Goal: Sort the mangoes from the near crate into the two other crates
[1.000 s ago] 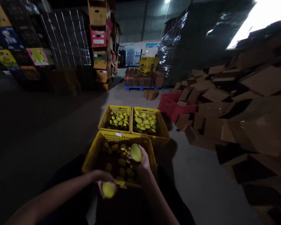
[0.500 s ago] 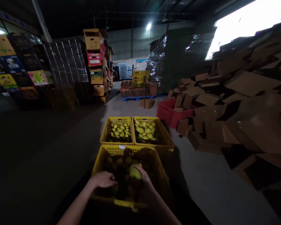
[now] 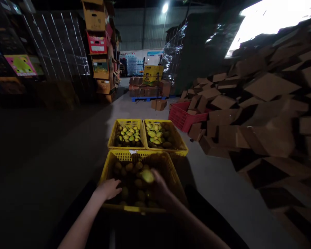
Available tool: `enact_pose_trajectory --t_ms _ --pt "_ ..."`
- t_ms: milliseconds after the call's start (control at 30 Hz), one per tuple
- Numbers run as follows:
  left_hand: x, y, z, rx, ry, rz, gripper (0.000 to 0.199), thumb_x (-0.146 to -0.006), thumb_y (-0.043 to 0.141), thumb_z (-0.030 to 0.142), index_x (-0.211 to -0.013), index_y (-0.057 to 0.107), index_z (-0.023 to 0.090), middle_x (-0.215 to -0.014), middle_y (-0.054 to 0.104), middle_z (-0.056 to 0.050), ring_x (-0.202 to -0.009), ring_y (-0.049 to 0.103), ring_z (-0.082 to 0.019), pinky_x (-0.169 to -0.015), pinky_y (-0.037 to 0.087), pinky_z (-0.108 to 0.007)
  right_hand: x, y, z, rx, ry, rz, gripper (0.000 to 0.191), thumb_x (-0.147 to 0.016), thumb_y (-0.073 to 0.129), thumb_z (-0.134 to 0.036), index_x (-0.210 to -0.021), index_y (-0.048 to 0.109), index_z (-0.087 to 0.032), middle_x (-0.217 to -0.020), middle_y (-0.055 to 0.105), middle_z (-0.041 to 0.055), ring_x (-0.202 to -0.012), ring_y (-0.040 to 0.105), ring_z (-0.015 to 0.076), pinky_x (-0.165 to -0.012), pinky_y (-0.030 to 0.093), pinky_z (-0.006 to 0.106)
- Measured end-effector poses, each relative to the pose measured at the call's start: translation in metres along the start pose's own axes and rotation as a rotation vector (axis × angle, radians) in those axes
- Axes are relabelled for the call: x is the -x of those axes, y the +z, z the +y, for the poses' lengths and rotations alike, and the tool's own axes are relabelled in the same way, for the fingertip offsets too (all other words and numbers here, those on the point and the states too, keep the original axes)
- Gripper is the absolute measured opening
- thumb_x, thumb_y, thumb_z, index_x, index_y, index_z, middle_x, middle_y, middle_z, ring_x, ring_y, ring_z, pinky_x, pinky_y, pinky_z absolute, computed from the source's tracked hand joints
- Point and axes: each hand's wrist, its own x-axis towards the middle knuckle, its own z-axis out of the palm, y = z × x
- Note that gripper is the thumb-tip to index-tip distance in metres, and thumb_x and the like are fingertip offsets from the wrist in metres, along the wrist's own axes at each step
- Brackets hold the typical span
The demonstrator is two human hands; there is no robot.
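A yellow-green mango [image 3: 147, 176] is held in my right hand [image 3: 160, 186], above the near yellow crate [image 3: 121, 156]. My left hand [image 3: 109, 189] hangs over the left side of this crate, fingers apart and nothing in them. Several dark, shaded mangoes [image 3: 141, 195] lie inside below both hands. Just beyond stand two more yellow crates side by side. Smaller yellow-green fruits [image 3: 129, 132] lie in the far left crate [image 3: 112, 139], larger mangoes [image 3: 155, 134] in the far right crate [image 3: 182, 147].
Flattened and torn cardboard boxes [image 3: 269, 117] are heaped along the right, beside a red crate [image 3: 180, 116]. Ahead stands a blue pallet [image 3: 145, 99] with boxes. Stacked cartons [image 3: 97, 43] and a wrapped stack [image 3: 59, 45] rise at left.
The view has tilted down and shifted slightly. My right hand, with the mango, has moved forward and turned the fruit more sideways. My left hand's fingers have spread a little.
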Motion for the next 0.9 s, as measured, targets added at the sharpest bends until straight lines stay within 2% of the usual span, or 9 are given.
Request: enact_pose_trajectory --t_ms 100,167,300,400,500,567,733,833,900 --pt "0.001 0.002 0.004 -0.006 -0.01 0.008 0.052 -0.085 0.042 0.035 -0.13 0.053 0.011 -0.124 0.057 -0.022 -0.113 0.055 -0.035 -0.093 0.04 -0.043 -0.046 0.02 -0.036 -0.072 -0.066 0.097 0.025 -0.063 0.064 -0.036 -0.084 0.052 -0.032 -0.078 0.063 -0.0069 -0.07 0.066 0.0175 -0.063 0.058 0.038" --pt "0.001 0.003 0.006 -0.006 -0.03 0.005 0.052 -0.085 0.043 0.036 -0.13 0.053 0.012 -0.124 0.057 -0.021 -0.113 0.055 -0.035 -0.093 0.041 -0.043 -0.052 0.019 -0.037 -0.112 0.015 0.122 0.018 -0.069 0.059 -0.036 -0.083 0.049 -0.029 -0.079 0.062 -0.0048 -0.069 0.068 0.0179 -0.063 0.057 0.04" --pt "0.0 0.006 0.012 -0.063 -0.037 -0.024 0.052 -0.084 0.045 0.038 -0.131 0.051 0.016 -0.124 0.058 -0.019 -0.113 0.055 -0.034 -0.092 0.041 -0.042 -0.014 0.012 0.0 -0.057 0.492 0.07 0.01 -0.074 0.055 -0.031 -0.075 0.049 -0.023 -0.078 0.064 0.0021 -0.066 0.069 0.0214 -0.066 0.056 0.039" --pt "-0.003 0.011 0.019 -0.138 -0.019 -0.068 0.051 -0.086 0.043 0.038 -0.132 0.05 0.016 -0.124 0.058 -0.017 -0.112 0.056 -0.032 -0.092 0.042 -0.041 0.012 0.02 0.024 -0.005 0.622 0.028 0.006 -0.077 0.05 -0.027 -0.074 0.05 -0.022 -0.075 0.063 0.0012 -0.063 0.069 0.0205 -0.068 0.054 0.038" --pt "-0.012 0.019 0.026 -0.223 -0.015 -0.133 0.049 -0.088 0.041 0.04 -0.131 0.05 0.018 -0.124 0.058 -0.016 -0.111 0.057 -0.03 -0.091 0.044 -0.04 0.015 0.027 0.027 -0.004 0.634 0.02 0.006 -0.077 0.047 -0.021 -0.072 0.05 -0.022 -0.07 0.062 -0.0011 -0.06 0.068 0.0172 -0.068 0.053 0.034" --pt "-0.024 0.026 0.03 -0.271 -0.018 -0.217 0.048 -0.088 0.042 0.04 -0.129 0.052 0.018 -0.123 0.059 -0.016 -0.11 0.058 -0.03 -0.089 0.044 -0.039 0.009 0.028 0.023 -0.028 0.623 0.032 0.007 -0.076 0.047 -0.017 -0.072 0.05 -0.022 -0.071 0.063 -0.0017 -0.062 0.068 0.0161 -0.069 0.052 0.032" --pt "-0.07 0.055 0.026 -0.205 0.007 -0.434 0.037 -0.084 0.051 0.038 -0.116 0.062 0.022 -0.119 0.064 -0.009 -0.106 0.06 -0.023 -0.086 0.045 -0.029 -0.006 0.021 0.004 -0.097 0.586 0.064 0.006 -0.072 0.05 -0.015 -0.071 0.054 -0.019 -0.071 0.065 0.0025 -0.067 0.068 0.0185 -0.067 0.053 0.032" --pt "-0.099 0.079 0.019 -0.169 -0.027 -0.455 0.035 -0.082 0.056 0.031 -0.111 0.064 0.015 -0.115 0.065 -0.014 -0.103 0.061 -0.026 -0.084 0.046 -0.031 -0.011 0.017 -0.015 -0.147 0.504 0.053 0.006 -0.069 0.052 -0.015 -0.069 0.057 -0.017 -0.072 0.067 0.0049 -0.072 0.069 0.0195 -0.068 0.054 0.031" --pt "-0.116 0.095 0.017 -0.157 -0.048 -0.428 0.037 -0.079 0.058 0.026 -0.112 0.063 0.009 -0.113 0.064 -0.018 -0.101 0.061 -0.029 -0.083 0.046 -0.033 -0.013 0.014 -0.032 -0.17 0.453 0.096 0.008 -0.07 0.051 -0.017 -0.067 0.059 -0.017 -0.072 0.068 0.005 -0.072 0.068 0.0182 -0.067 0.054 0.029"
